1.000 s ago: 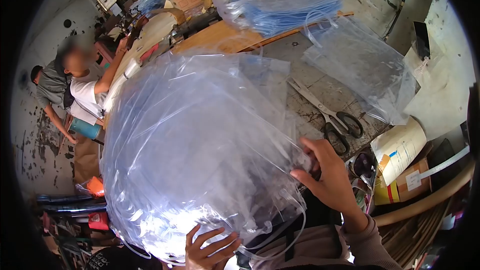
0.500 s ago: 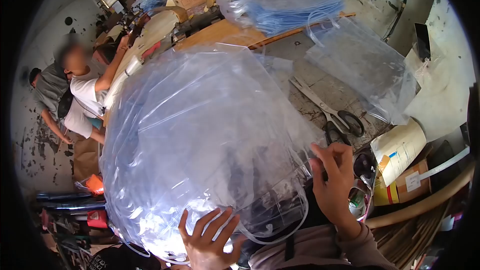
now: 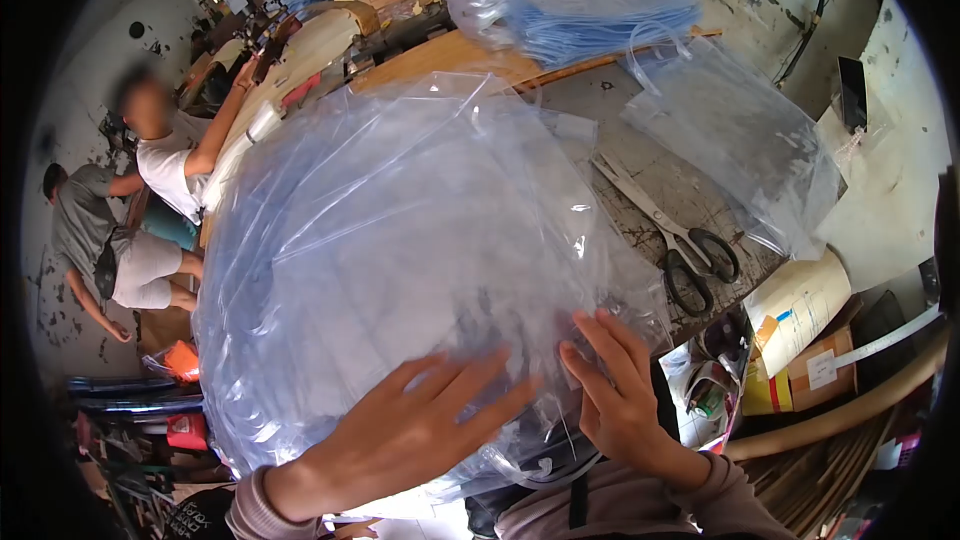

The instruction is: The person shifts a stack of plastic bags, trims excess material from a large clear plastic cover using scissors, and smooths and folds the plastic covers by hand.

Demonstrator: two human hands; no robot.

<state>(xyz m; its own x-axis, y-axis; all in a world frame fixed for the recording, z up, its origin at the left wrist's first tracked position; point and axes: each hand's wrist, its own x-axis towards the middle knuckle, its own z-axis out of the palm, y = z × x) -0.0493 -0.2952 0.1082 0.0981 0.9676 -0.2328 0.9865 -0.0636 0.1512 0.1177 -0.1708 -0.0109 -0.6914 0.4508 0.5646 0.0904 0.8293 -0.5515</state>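
A large pile of clear plastic bags [image 3: 400, 220] spreads over the table in front of me. My left hand [image 3: 420, 420] is over the pile's near side, its slightly blurred fingers spread and pointing right. Close by on the right, my right hand [image 3: 625, 405] has its fingers stretched out at the near right edge of the plastic. I see nothing gripped in either hand. A thin clear handle loop [image 3: 560, 480] hangs at the near edge below my hands. Black-handled scissors [image 3: 680, 240] lie on the table right of the pile.
A stack of bluish plastic bags [image 3: 570, 15] stands at the back. One clear bag [image 3: 735, 130] lies at the right. Two people [image 3: 170, 155] are at the left, one by a long wooden table. A cardboard box [image 3: 825, 365] and papers [image 3: 800, 305] sit low right.
My left hand has moved up and right onto the plastic. My right hand has shifted down and left, its fingers straightening. The person at far left has become more upright.
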